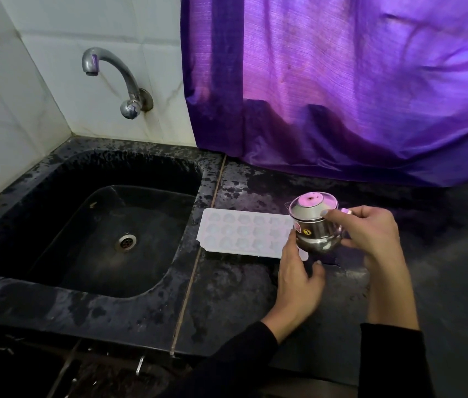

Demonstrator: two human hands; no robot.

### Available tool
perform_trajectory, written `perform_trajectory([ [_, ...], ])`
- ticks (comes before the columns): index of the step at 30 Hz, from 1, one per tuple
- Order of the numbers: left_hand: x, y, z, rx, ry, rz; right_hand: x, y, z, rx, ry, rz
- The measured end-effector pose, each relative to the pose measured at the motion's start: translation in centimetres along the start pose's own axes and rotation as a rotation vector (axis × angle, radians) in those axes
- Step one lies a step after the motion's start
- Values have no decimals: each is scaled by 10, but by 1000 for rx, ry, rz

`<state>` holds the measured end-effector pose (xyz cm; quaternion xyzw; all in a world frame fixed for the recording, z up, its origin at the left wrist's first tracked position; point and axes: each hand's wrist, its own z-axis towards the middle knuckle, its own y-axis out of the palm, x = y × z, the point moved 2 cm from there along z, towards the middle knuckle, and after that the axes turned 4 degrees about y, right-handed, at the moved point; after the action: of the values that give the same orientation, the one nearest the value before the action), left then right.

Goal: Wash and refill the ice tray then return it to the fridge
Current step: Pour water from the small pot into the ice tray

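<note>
While the right hand (369, 234) curls its fingers round a small steel pot (314, 225), the left hand (298, 271), fingers loosely spread, rests at the white ice tray (241, 232) lying on the counter (255, 297) beneath both.

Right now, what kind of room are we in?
Most likely a home kitchen. There is a black stone sink with a curved metal tap on the white tiled wall, and a white plastic ice tray lies on the dark counter.

Probably a home kitchen: black stone sink (54, 179), wall tap (117, 79), tiled wall (11, 90), purple curtain (341, 81).
</note>
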<state>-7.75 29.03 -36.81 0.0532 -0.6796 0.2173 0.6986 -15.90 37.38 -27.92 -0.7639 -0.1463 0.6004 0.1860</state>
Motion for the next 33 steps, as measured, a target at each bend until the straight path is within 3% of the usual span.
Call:
perform_trajectory([
  [33, -11, -26, 3, -74, -81, -46, -18, 33, -14, 47, -65, -318],
])
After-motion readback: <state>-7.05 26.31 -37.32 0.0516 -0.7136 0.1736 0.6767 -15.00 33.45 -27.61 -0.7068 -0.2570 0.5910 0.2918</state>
